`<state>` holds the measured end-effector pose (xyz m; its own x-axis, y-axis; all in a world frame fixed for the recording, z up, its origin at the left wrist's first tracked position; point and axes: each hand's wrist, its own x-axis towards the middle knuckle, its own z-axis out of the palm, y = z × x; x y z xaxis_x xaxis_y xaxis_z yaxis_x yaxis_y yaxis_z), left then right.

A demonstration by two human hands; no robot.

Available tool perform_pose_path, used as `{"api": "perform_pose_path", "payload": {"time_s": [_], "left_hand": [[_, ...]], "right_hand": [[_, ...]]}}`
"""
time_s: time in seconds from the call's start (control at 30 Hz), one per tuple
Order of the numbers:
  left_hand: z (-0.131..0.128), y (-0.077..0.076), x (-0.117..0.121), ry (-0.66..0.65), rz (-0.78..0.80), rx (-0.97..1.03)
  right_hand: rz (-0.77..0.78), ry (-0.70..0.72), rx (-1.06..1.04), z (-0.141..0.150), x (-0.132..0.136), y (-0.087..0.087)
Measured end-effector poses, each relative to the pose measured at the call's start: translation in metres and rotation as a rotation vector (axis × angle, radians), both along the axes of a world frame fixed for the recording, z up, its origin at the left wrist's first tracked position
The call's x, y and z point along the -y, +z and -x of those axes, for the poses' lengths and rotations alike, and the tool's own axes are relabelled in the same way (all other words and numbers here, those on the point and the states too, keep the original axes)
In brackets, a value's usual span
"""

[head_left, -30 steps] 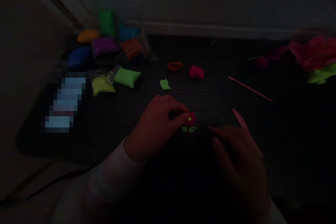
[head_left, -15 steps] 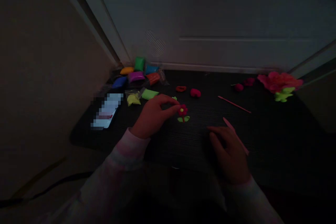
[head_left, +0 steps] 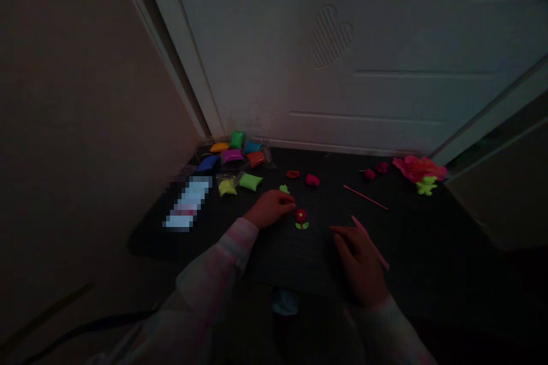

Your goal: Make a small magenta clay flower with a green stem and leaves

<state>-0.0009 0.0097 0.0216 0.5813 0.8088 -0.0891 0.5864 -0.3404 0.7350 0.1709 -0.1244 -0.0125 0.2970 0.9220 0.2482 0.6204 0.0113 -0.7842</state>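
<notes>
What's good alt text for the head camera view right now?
Two bare hands, left and right, flank a small red clay flower with green leaves on a dark table. Behind lie colorful clay packets, a pink stick tool and a lit phone.

Phone screen (head_left: pixel 188 203) at left: pixel blocks, nothing readable. Green scrap (head_left: pixel 284 189) partly behind left hand (head_left: pixel 269 209); any contact unclear, fingertips too dim. Pink knife (head_left: pixel 358 225) partly hidden by right hand (head_left: pixel 362 267). Both sleeves cut off by bottom edge. Clear bags, far left, overlap (outlines murky). Speck (head_left: pixel 327 155) near door's foot too small to name. Pale thing (head_left: pixel 285 302) below table's near edge, unclear. Door (head_left: pixel 274 28) cropped at top.
</notes>
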Motion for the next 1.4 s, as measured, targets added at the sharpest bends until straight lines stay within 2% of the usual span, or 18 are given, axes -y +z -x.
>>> {"api": "perform_pose_path", "payload": {"time_s": [0.1,0.2,0.37,0.5,0.63,0.8,0.97,1.07,1.17,1.27,1.4], "left_hand": [[0.015,0.004,-0.009,0.052,-0.048,-0.008],[0.019,0.007,-0.024,0.111,-0.117,0.003],[-0.014,0.003,-0.052,0.063,-0.199,0.080],[-0.038,-0.004,-0.069,0.024,-0.126,0.117],[-0.034,0.000,-0.068,0.055,-0.010,0.216],[-0.010,0.015,-0.031,0.110,0.202,0.408],[0.015,0.013,0.020,0.270,0.361,0.580],[0.021,0.010,0.046,0.366,0.434,0.690],[0.017,0.010,0.069,0.430,0.497,0.773],[0.008,0.006,0.089,0.481,0.575,0.833],[0.005,-0.007,0.110,0.492,0.729,0.885]], "right_hand": [[0.028,0.010,-0.021,0.000,-0.004,0.002],[0.066,0.019,-0.045,0.001,-0.021,0.005],[0.119,0.014,-0.110,0.004,-0.075,0.007],[0.115,-0.023,-0.136,0.000,-0.102,0.007],[0.083,-0.041,-0.160,-0.002,-0.102,0.006],[0.016,-0.037,-0.170,0.002,-0.097,0.005],[-0.111,-0.057,-0.137,0.003,-0.095,0.013],[-0.202,-0.042,-0.100,0.012,-0.078,0.027],[-0.253,0.063,-0.052,0.036,-0.043,0.035],[-0.253,0.178,-0.008,0.065,-0.005,0.025],[-0.258,0.168,0.003,0.083,0.024,-0.002]]}}
